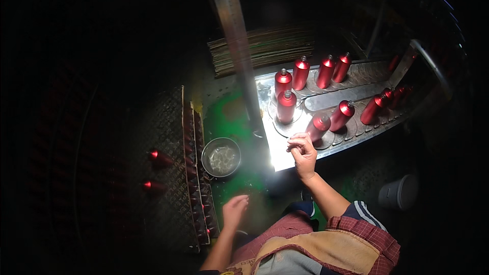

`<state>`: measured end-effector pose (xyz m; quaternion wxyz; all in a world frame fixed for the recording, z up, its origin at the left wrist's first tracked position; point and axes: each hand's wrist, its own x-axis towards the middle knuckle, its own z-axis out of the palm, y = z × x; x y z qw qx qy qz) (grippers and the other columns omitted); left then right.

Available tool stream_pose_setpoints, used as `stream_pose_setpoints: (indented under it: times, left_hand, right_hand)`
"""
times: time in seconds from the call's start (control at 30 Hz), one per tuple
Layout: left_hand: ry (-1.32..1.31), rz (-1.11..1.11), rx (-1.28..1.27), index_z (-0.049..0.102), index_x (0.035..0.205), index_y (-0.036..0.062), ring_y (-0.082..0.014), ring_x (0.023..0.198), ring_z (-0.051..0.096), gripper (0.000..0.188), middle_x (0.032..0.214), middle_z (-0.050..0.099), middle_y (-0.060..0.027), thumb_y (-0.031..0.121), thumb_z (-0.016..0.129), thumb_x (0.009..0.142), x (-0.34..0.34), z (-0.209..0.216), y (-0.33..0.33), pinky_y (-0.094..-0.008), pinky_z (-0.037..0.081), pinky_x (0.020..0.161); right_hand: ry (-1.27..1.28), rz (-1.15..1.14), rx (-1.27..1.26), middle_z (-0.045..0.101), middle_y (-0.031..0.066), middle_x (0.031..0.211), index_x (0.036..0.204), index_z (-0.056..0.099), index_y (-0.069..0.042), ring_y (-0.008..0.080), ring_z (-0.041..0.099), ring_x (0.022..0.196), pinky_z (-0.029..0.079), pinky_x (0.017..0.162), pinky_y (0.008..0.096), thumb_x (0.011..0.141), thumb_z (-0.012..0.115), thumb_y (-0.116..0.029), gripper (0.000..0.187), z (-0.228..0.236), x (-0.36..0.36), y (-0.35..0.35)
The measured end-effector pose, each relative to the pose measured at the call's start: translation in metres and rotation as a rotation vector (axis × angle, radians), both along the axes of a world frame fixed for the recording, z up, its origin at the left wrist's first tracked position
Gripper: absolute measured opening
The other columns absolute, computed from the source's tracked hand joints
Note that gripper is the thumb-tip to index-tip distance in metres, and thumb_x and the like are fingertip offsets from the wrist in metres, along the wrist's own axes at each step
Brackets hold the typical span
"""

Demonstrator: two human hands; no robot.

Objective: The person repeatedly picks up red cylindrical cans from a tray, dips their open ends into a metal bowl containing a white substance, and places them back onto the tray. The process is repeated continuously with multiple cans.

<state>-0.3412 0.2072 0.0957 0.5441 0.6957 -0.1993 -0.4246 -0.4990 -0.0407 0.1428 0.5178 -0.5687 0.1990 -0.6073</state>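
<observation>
My right hand (pixel 304 156) is at the near edge of a conveyor track, fingers curled and pinched together. It is just in front of a glossy red bottle (pixel 319 126) with a narrow threaded neck. Whether the fingertips hold something small or touch that bottle, I cannot make out. Other red bottles stand on the track's overlapping plates (pixel 356 128), among them one at the brightly lit left end (pixel 287 107). Lower down, my left hand (pixel 235 212) hangs over the floor with loosely bent fingers and no visible object in it.
A round metal bowl (pixel 221 157) with pale contents sits left of the track. Beside it a printed cardboard sheet (pixel 165 209) and rows of dark red bottles reach into shadow. Stacked flat sheets (pixel 265 48), an upright metal post (pixel 236 35) and a pale bucket (pixel 399 192) stand around.
</observation>
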Motion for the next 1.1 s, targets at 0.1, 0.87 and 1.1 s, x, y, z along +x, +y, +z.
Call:
stream_pose_setpoints:
  times: [0.1, 0.87, 1.1]
  left_hand:
    - [0.028, 0.271, -0.042, 0.071, 0.111, 0.0016, -0.0097, 0.089, 0.066, 0.021, 0.103, 0.072, -0.0051, 0.013, 0.064, 0.095, 0.064, 0.006, 0.105, -0.0210, 0.053, 0.072]
    - [-0.509, 1.549, 0.101, 0.075, 0.106, 0.0049, -0.0148, 0.100, 0.063, 0.017, 0.105, 0.071, -0.0047, 0.009, 0.071, 0.090, 0.514, -0.035, 0.495, -0.0293, 0.049, 0.090]
    - [-0.752, 1.688, -0.011, 0.070, 0.109, 0.0045, -0.0114, 0.072, 0.057, 0.021, 0.087, 0.060, -0.0032, 0.002, 0.070, 0.089, 0.588, -0.060, 0.481, -0.0246, 0.051, 0.062]
  right_hand:
    - [0.139, 0.316, 0.047, 0.054, 0.0068, 0.110, 0.102, 0.067, 0.000, 0.0131, 0.059, 0.088, 0.052, 0.075, 0.0247, 0.086, 0.055, 0.012, 0.024, 0.025, 0.100, 0.082]
    - [0.313, 1.262, -0.618, 0.062, 0.0108, 0.122, 0.122, 0.067, -0.013, 0.0270, 0.058, 0.113, 0.048, 0.095, 0.0346, 0.080, 0.077, -0.019, 0.043, -0.069, 0.844, 0.514]
    - [0.367, 1.374, -0.524, 0.065, 0.0073, 0.099, 0.106, 0.073, -0.013, 0.0231, 0.064, 0.088, 0.052, 0.081, 0.0330, 0.084, 0.073, -0.017, 0.023, -0.114, 0.936, 0.585]
